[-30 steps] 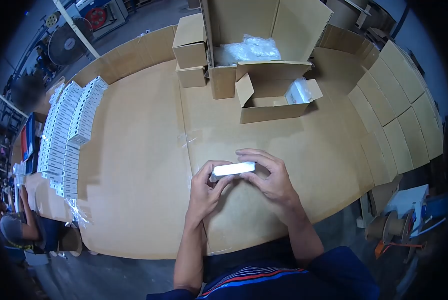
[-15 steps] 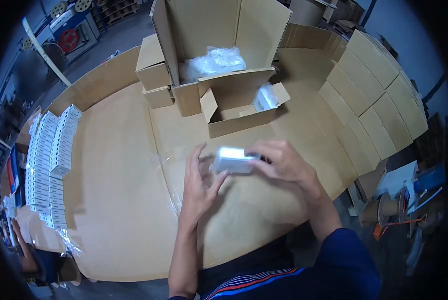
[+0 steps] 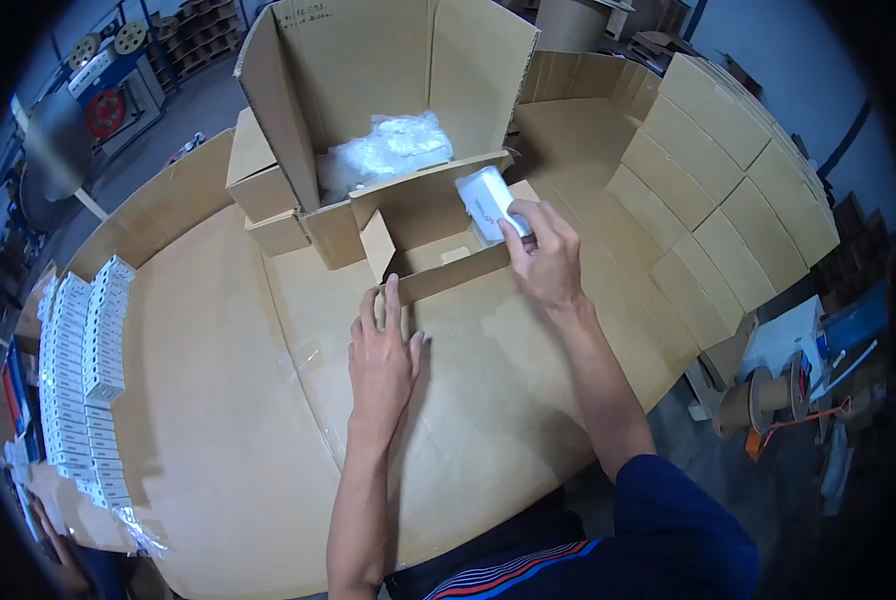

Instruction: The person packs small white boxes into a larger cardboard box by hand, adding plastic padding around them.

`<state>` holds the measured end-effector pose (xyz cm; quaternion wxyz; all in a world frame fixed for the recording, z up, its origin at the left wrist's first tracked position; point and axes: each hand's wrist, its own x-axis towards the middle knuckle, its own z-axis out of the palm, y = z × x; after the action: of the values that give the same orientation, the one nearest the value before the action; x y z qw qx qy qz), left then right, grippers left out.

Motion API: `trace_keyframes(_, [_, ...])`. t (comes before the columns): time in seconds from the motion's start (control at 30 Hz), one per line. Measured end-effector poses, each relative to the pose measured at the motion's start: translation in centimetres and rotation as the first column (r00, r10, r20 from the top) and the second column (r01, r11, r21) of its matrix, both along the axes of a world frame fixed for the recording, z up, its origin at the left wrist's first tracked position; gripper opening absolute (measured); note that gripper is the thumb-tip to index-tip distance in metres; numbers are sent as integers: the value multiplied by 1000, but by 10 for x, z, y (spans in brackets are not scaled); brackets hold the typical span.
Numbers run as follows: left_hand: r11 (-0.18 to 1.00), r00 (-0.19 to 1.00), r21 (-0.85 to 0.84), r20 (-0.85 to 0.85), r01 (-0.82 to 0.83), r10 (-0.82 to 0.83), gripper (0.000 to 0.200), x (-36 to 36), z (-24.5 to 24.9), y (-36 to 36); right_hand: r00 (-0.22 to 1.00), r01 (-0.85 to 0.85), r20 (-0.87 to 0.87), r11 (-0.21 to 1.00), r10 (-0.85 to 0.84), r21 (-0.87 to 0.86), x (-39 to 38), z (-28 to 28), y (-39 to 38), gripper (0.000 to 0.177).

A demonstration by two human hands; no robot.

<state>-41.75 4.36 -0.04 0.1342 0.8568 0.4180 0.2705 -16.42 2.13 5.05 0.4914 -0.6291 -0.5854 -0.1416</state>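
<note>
My right hand (image 3: 548,255) pinches a small white box in clear plastic wrap (image 3: 487,203), held tilted over the right end of an open cardboard carton (image 3: 456,278). Faint reddish print shows on the box's face. Inside that carton, small pale pieces are visible on the floor near the middle. My left hand (image 3: 380,355) holds nothing; its fingers are spread, with the fingertips right at the front left corner of the carton. The carton's left flap (image 3: 377,245) stands folded outward.
Behind the carton stands a big open cardboard box (image 3: 378,60) with plastic-wrapped packs (image 3: 388,150) inside. Closed brown cartons (image 3: 718,190) are stacked at the right. Rows of white boxes (image 3: 73,370) line the left table edge. Another person's arm (image 3: 58,550) shows lower left.
My right hand has carried the white box forward from above the table to the carton. My left hand has let go of the box and reached to the carton's front left corner.
</note>
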Motion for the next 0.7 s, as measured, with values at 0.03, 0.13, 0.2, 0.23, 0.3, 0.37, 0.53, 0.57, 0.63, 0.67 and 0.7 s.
trace_keyframes(0.03, [1000,1000,-4,-14,-4,4,93,0,0,0,999,16,42,1000,-16,-16,5,-8,4,22])
trace_keyframes(0.13, [999,997,-18,-61,-38,37,93,1,3,-3,994,68,91,996,-62,-62,7,-15,12,19])
trace_keyframes(0.2, [998,995,-28,-76,-60,58,93,3,4,-5,989,115,112,985,-101,-126,7,-16,17,18])
trace_keyframes(0.23, [997,994,-31,-89,-66,63,93,4,4,-5,984,139,129,978,-120,-155,8,-17,20,17])
trace_keyframes(0.3, [996,990,-35,-117,-78,73,94,4,4,-5,974,189,162,959,-156,-213,7,-21,26,16])
trace_keyframes(0.37, [994,987,-71,-138,-87,77,94,3,8,-7,974,208,145,943,-175,-261,5,-28,28,13])
trace_keyframes(0.53, [991,985,-88,-150,-103,89,94,5,9,-7,962,269,138,911,-236,-312,-3,-31,31,12])
trace_keyframes(0.57, [995,991,-61,-110,-81,74,94,5,8,-6,956,291,140,903,-259,-315,-4,-30,30,12])
trace_keyframes(0.63, [996,994,-48,-81,-79,75,94,6,11,-7,946,309,182,913,-267,-265,2,-43,27,14])
trace_keyframes(0.67, [997,996,-25,-59,-70,69,93,9,3,-3,944,291,219,936,-248,-197,10,-55,30,16])
trace_keyframes(0.7, [994,996,-57,-26,-88,86,95,11,-2,-2,953,299,34,913,-302,-276,-8,-36,23,21])
